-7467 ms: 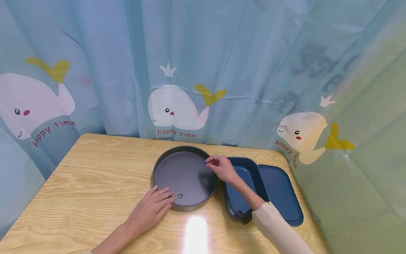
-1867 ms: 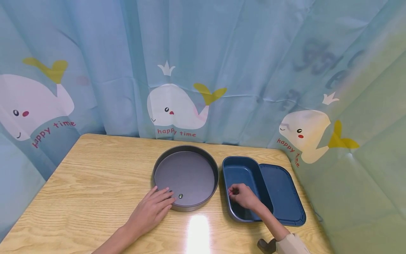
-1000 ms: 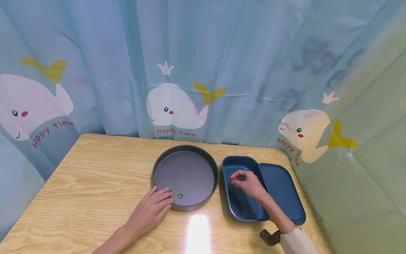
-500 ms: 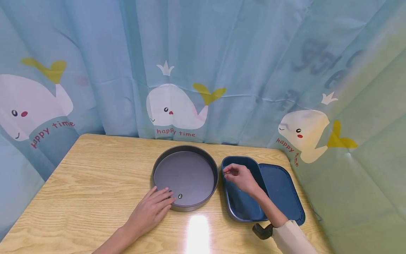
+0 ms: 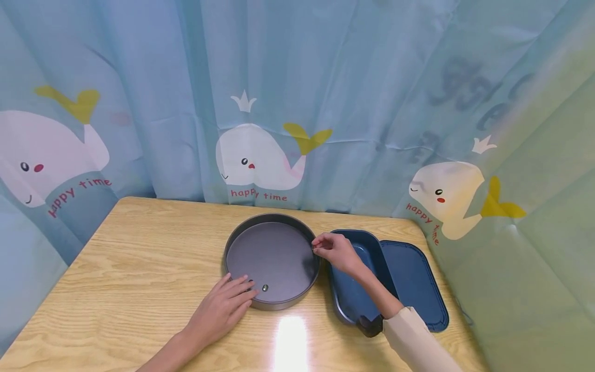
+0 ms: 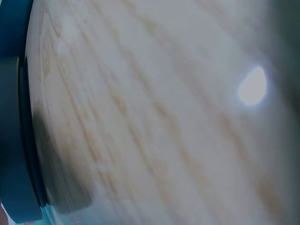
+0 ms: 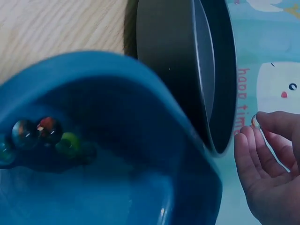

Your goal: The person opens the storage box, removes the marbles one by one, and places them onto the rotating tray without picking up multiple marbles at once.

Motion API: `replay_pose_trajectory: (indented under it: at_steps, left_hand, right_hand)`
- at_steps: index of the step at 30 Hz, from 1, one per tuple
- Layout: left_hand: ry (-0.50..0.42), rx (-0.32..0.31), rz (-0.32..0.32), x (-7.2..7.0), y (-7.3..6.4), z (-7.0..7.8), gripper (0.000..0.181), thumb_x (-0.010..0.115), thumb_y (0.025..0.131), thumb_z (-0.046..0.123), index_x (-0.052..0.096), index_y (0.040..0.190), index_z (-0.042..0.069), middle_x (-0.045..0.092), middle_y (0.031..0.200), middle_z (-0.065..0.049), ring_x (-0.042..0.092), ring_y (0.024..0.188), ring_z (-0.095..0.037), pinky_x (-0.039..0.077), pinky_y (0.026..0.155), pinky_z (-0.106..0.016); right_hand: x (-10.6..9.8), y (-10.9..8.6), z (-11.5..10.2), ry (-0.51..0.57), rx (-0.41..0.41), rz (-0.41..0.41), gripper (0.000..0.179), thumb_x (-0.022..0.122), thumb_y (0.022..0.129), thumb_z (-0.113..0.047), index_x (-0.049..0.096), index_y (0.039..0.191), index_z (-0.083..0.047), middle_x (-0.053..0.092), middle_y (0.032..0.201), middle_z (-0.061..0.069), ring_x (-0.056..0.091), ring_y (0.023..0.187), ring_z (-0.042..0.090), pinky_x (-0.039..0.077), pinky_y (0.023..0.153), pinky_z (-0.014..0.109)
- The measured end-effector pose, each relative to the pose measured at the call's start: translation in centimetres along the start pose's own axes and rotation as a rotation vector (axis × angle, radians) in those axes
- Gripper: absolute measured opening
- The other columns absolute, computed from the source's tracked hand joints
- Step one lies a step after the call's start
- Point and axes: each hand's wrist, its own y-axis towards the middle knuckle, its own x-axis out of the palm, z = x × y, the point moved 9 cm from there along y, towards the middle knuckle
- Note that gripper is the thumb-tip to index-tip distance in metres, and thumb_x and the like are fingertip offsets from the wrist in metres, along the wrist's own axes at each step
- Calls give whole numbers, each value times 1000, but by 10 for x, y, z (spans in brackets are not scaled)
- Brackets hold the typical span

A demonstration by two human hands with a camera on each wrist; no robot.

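My right hand (image 5: 338, 253) is over the right rim of a round dark cake pan (image 5: 279, 258). Between thumb and forefinger it pinches a small glass marble (image 7: 255, 122), best seen in the right wrist view. My left hand (image 5: 222, 306) lies with fairly straight fingers over the pan's near-left rim. Near those fingertips a marble (image 5: 265, 288) sits on the pan floor, and a second one (image 5: 251, 283) is partly hidden by the fingers. Several marbles (image 7: 49, 131) are gathered in the blue box (image 7: 117, 187), right of the pan.
A flat blue lid (image 5: 416, 284) lies to the right of the box, partly behind it. The wooden table (image 5: 139, 258) is bordered at the back and sides by a curtain (image 5: 162, 103) printed with whales. A bright glare patch (image 5: 290, 343) shows near the front.
Over the last two seconds my right hand has risen from inside the box and moved left to the pan's rim with a marble. The left hand has stayed in place.
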Motion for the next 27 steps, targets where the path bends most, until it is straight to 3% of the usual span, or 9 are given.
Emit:
replay_pose_trajectory:
  at_steps: [6,12,21,27]
  left_hand:
    - [3,2,3,0,1,-1,32,51,105,28,76,113,11,70,120,-6,62,119,-28,42,102,-59]
    - [-5,0,7,1,1,-2,33,50,106,28,76,113,10,71,120,-6,62,119,-29,42,101,-59]
    - [-5,-2,-2,2,1,0,25,60,100,23,76,115,12,70,122,-6,61,120,-27,41,103,-58]
    - [-4,-9,-1,1,-1,0,28,55,103,27,76,114,12,70,122,-6,60,121,-26,39,106,-55]
  right_hand:
    - [15,14,-10,-25,-40,-31,9,67,94,-3,71,102,-1,71,91,4,68,86,21,57,73,31]
    - [29,30,-15,-56,-49,-40,5,68,94,-4,72,98,-6,68,86,-1,65,81,14,55,71,29]
    - [47,39,-7,-87,-21,-36,4,70,94,-6,72,97,-6,69,84,1,64,79,13,54,70,30]
    - [56,45,-4,-103,-26,-19,5,72,92,-6,71,96,-5,65,80,-2,63,75,12,53,68,29]
